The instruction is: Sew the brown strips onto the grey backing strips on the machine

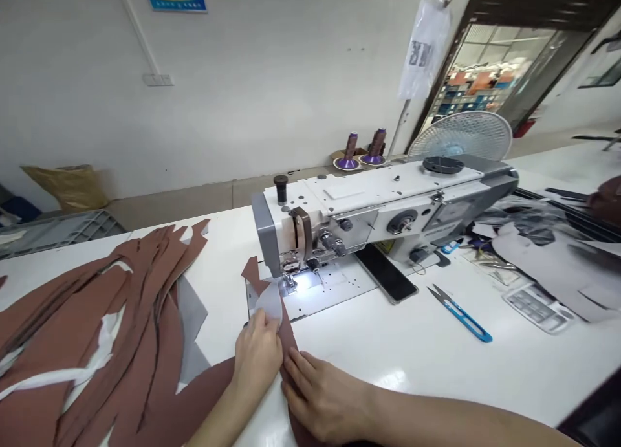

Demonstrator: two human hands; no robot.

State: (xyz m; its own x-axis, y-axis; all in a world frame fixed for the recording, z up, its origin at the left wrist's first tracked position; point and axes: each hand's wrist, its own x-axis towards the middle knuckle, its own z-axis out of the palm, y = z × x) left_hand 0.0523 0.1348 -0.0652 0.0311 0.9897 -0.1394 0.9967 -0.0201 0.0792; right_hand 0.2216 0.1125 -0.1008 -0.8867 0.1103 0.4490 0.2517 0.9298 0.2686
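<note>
My left hand (259, 350) is closed, pinching a pale, thin fabric piece (270, 299) just in front of the sewing machine's presser foot (290, 283). Brown fabric (288, 330) runs beneath that piece, and its pointed end (253, 272) shows left of the foot. Lower down, my right hand (330, 395) has its fingers bent over the edge of the brown fabric, holding it near the table's front. The white sewing machine (359, 207) has its lamp lit over the needle plate. Both hands hide part of the fabric.
A heap of brown cut pieces (130, 292) covers the left side of the table. Right of the needle plate lie a black phone (388, 275) and blue thread snips (460, 314). Grey scraps (548, 266) lie farther right. Behind the machine are thread cones (350, 151) and a fan (460, 136).
</note>
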